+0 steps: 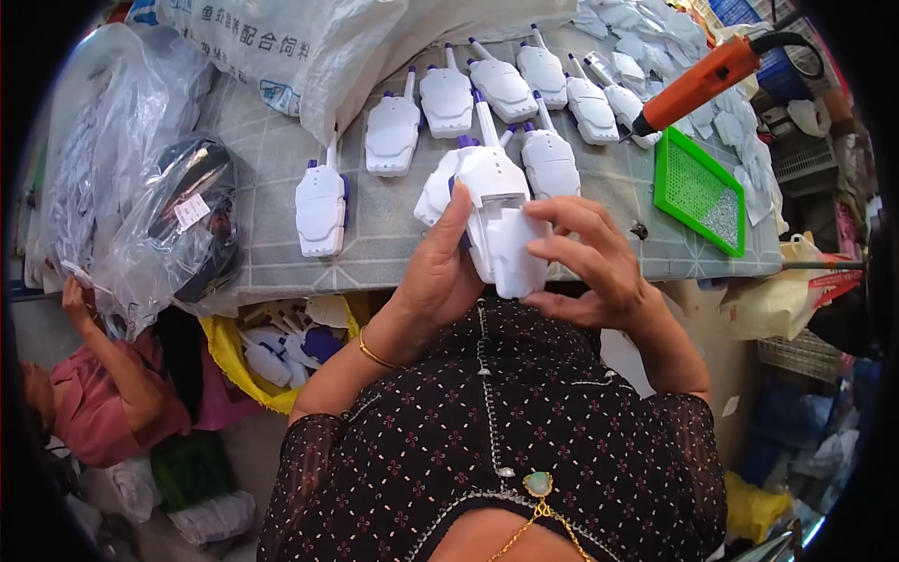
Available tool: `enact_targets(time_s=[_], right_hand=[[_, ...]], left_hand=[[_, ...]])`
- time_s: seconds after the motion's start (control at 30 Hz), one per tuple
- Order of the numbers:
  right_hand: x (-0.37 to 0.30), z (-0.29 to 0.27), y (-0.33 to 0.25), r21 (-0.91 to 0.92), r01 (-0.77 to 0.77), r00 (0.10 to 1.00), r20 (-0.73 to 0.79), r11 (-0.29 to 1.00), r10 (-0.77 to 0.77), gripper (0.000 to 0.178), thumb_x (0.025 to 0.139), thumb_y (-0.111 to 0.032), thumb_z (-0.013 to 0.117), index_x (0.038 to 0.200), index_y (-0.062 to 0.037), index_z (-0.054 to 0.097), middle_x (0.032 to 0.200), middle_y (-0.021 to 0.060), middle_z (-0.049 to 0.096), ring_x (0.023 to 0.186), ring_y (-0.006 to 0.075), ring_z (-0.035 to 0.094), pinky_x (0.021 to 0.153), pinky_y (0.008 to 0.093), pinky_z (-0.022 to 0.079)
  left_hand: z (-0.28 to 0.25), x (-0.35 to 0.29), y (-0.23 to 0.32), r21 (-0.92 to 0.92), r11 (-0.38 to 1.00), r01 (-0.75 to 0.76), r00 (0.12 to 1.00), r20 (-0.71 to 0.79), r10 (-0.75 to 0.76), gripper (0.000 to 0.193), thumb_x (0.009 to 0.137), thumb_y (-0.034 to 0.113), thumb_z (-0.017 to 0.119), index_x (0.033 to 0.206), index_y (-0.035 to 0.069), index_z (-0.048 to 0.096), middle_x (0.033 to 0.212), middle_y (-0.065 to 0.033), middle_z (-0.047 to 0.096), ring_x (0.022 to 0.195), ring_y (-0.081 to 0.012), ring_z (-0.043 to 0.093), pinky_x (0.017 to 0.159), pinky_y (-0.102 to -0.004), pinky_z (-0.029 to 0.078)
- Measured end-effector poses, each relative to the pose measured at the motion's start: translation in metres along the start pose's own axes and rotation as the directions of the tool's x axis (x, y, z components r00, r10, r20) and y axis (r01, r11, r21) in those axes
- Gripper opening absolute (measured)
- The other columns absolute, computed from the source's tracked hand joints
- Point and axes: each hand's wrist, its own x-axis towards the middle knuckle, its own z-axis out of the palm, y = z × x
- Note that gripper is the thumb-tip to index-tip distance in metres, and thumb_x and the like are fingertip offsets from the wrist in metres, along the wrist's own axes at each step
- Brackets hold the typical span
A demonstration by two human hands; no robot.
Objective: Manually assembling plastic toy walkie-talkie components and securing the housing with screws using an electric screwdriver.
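Observation:
A white toy walkie-talkie (492,173) with a purple-tipped antenna is in my left hand (440,258), its back facing up and an open compartment showing. My right hand (595,258) pinches a loose white cover (518,251) between thumb and fingers. The cover lies slantwise over the lower part of the walkie-talkie, partly across the compartment. Both hands are above the near table edge. Just beyond them, another white walkie-talkie (434,192) is partly hidden behind the held one, and a further one (551,161) lies to its right.
Several more walkie-talkies (391,136) lie on the grey table (267,267). An orange electric screwdriver (698,82) hangs at right above a green tray (702,234) of small screws. White covers are heaped behind. A yellow sack (222,361) and a co-worker's arm (112,361) are at left.

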Motion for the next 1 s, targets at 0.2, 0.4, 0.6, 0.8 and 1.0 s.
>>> enact_targets(time_s=[0.2, 0.4, 0.6, 0.8, 1.0], right_hand=[[-0.012, -0.006, -0.008, 0.008, 0.019, 1.000, -0.001, 1.000, -0.019, 0.054, 0.076, -0.024, 0.087, 0.120, -0.0082, 0.060, 0.131, 0.0230, 0.060, 0.115, 0.0378, 0.061, 0.079, 0.0393, 0.056], [-0.003, 0.000, -0.004, -0.010, 0.020, 1.000, 0.002, 1.000, -0.020, 0.054, 0.074, -0.020, 0.085, 0.120, -0.0068, 0.061, 0.136, 0.0188, 0.058, 0.117, 0.0370, 0.060, 0.092, 0.0443, 0.051], [0.004, -0.003, -0.011, -0.229, 0.049, 0.996, 0.090, 0.972, -0.029, 0.050, 0.078, -0.031, 0.081, 0.120, -0.0098, 0.062, 0.136, 0.0145, 0.060, 0.117, 0.0310, 0.061, 0.094, 0.0418, 0.043], [0.004, 0.000, -0.010, -0.110, 0.003, 0.999, 0.032, 0.994, 0.000, 0.053, 0.074, -0.027, 0.084, 0.120, -0.0113, 0.063, 0.134, 0.0139, 0.062, 0.116, 0.0318, 0.061, 0.095, 0.0430, 0.043], [0.006, 0.005, -0.007, 0.140, -0.031, 1.000, -0.002, 0.990, 0.031, 0.059, 0.066, -0.015, 0.088, 0.120, -0.0093, 0.064, 0.134, 0.0150, 0.061, 0.115, 0.0362, 0.059, 0.096, 0.0449, 0.048]], left_hand=[[-0.016, 0.005, 0.004, -0.037, 0.999, 0.019, 0.976, 0.217, -0.010, 0.057, 0.106, 0.051, 0.042, 0.144, 0.010, 0.045, 0.130, -0.0096, 0.061, 0.121, -0.0237, 0.060, 0.106, -0.0433, 0.047], [0.000, -0.004, -0.001, -0.036, 0.997, 0.072, 0.995, 0.078, -0.069, 0.058, 0.107, 0.050, 0.040, 0.146, 0.008, 0.043, 0.133, -0.0089, 0.059, 0.118, -0.0224, 0.061, 0.103, -0.0424, 0.049], [-0.001, -0.008, 0.001, 0.056, 0.997, 0.046, 0.993, 0.103, -0.052, 0.059, 0.107, 0.051, 0.039, 0.148, 0.009, 0.041, 0.135, -0.0092, 0.057, 0.119, -0.0232, 0.061, 0.098, -0.0425, 0.054], [0.002, -0.009, 0.003, -0.008, 0.996, 0.092, 0.992, 0.082, -0.091, 0.062, 0.106, 0.054, 0.039, 0.148, 0.009, 0.038, 0.132, -0.0114, 0.057, 0.115, -0.0262, 0.062, 0.093, -0.0466, 0.057], [-0.001, -0.010, 0.001, -0.053, 0.983, 0.175, 0.976, 0.140, -0.167, 0.064, 0.105, 0.057, 0.037, 0.146, 0.008, 0.040, 0.129, -0.0120, 0.058, 0.109, -0.0267, 0.065, 0.088, -0.0470, 0.059]])
